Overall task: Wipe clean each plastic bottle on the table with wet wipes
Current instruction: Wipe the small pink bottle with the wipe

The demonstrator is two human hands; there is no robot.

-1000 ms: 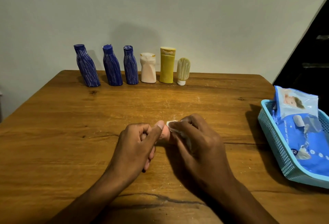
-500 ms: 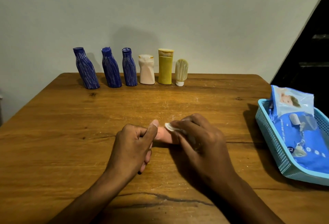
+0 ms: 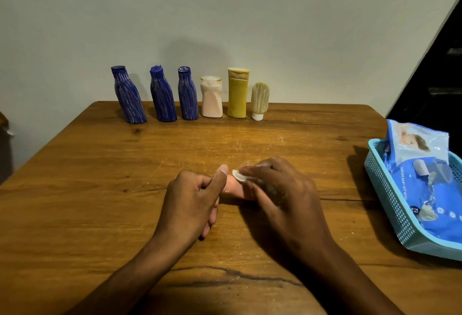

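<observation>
the small peach-pink bottle (image 3: 233, 191) lies sideways on the table (image 3: 100, 189) near its front middle (mostly hidden), left hand (image 3: 191, 201) curled around one end, right hand (image 3: 277, 196) pinching a white wet wipe (image 3: 238, 176) against it.

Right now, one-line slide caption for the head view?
Left hand holds a small pink bottle while right hand rubs it with a wet wipe.
</observation>
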